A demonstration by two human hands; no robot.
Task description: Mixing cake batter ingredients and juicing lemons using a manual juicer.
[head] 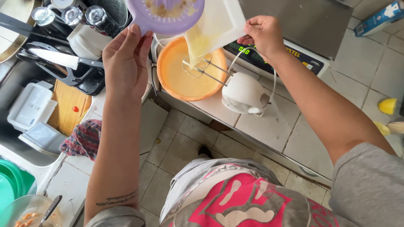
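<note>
My left hand [126, 61] holds a purple citrus juicer top [165, 14] with pulp in it, raised above the counter. My right hand [263, 34] grips the edge of a white square container [221, 21], tilted so pale yellow juice [195, 46] pours down into an orange bowl [168, 84] of yellow batter. A white hand mixer [244, 93] lies on the tiled counter, its metal beaters [198, 67] resting in the bowl.
A kitchen scale [273, 52] stands behind the mixer. At left are a large knife [59, 58], a wooden board [69, 107], white plastic containers [31, 107], a patterned cloth [84, 138], a glass bowl with a spoon [29, 212]. Lemon halves [387, 106] lie far right.
</note>
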